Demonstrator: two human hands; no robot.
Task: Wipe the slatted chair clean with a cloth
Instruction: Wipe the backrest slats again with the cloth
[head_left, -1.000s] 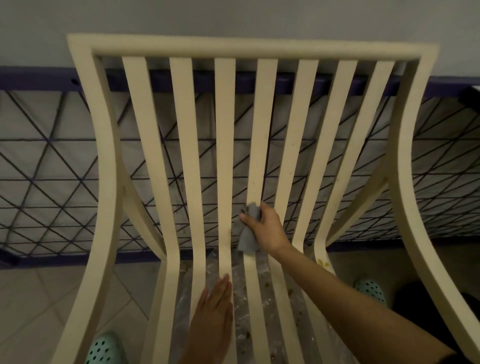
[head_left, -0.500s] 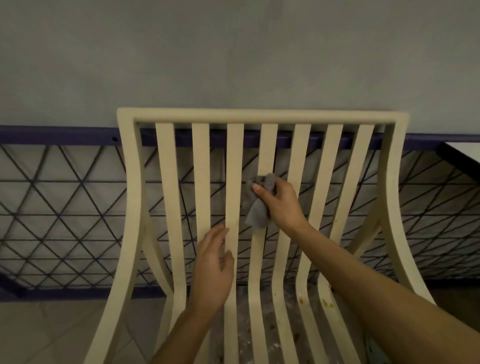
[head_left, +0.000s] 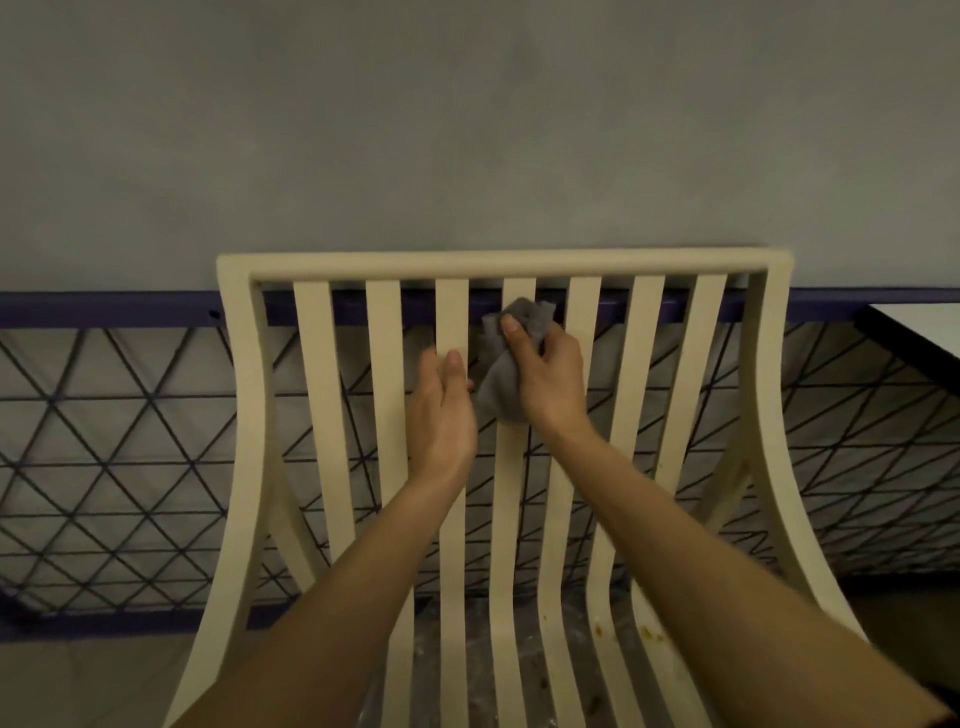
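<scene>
So, your right hand (head_left: 548, 384) has its fingers curled round a bunched-up grey cloth (head_left: 501, 384), pressing it on the middle slat (head_left: 506, 493) near the top of the cream slatted chair (head_left: 493, 262). Your left hand (head_left: 444, 415) is relaxed, fingers straight, resting on the neighbouring slat (head_left: 452, 317) to the left, right beside the cloth. Few brown spots (head_left: 647, 631) on the seat, lower right. Triangle-pattern mesh (head_left: 104, 441) sits behind the chair.

Dim, flat indoor light, no hard shadows or glare. Wide-angle bowing at edges. Slight motion blur, soft overall.
</scene>
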